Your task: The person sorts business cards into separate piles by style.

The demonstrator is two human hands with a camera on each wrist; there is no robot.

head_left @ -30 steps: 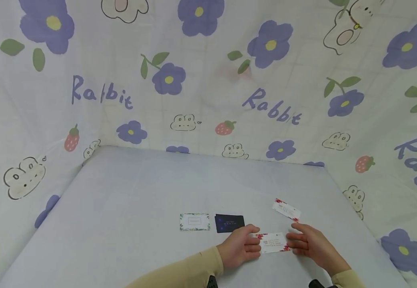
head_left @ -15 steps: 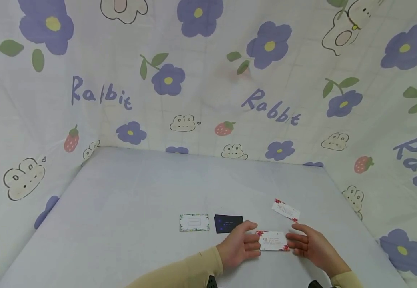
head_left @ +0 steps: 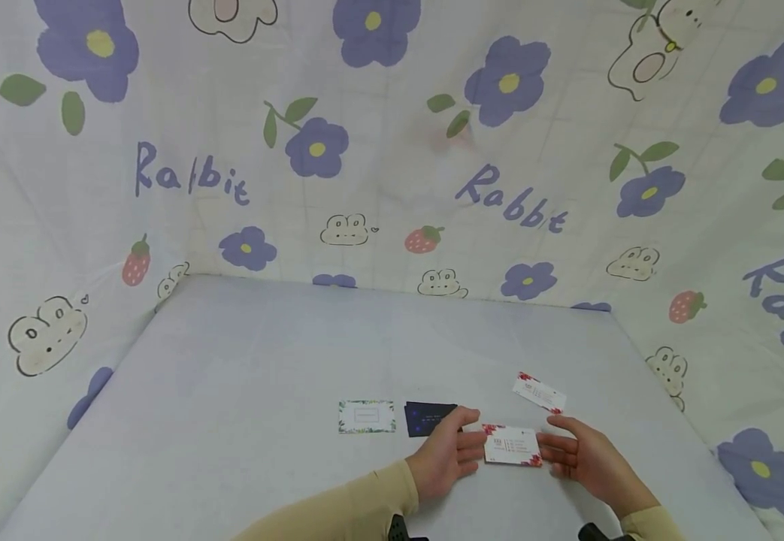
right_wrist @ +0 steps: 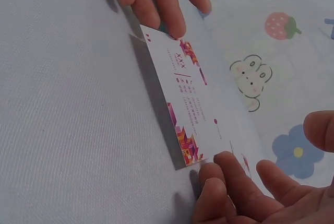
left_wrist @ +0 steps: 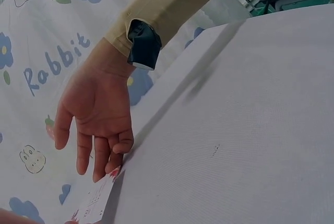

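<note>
A white business card with red corner patterns (head_left: 512, 445) lies between my two hands on the table. My left hand (head_left: 440, 457) is at its left edge, fingers extended and palm turned inward. At the opposite edge, my right hand (head_left: 588, 453) has its fingertips touching or nearly touching the card, thumb raised. The right wrist view shows the same card (right_wrist: 177, 98) with fingertips at both short ends; whether more cards lie under it I cannot tell. In the left wrist view the left hand (left_wrist: 99, 114) hangs with loosely bent fingers above the card.
Dark blue cards (head_left: 425, 419), stacked unevenly, lie behind my left hand, which partly covers them. A white card with a leafy border (head_left: 367, 416) lies further left. Another red-cornered card (head_left: 539, 392) lies askew beyond my right hand. Patterned cloth (head_left: 378, 188) walls surround the white table (head_left: 229, 406).
The card between my hands has shifted slightly away from me. My left hand has moved a little forward and left; my right hand has barely moved. The other cards stay put.
</note>
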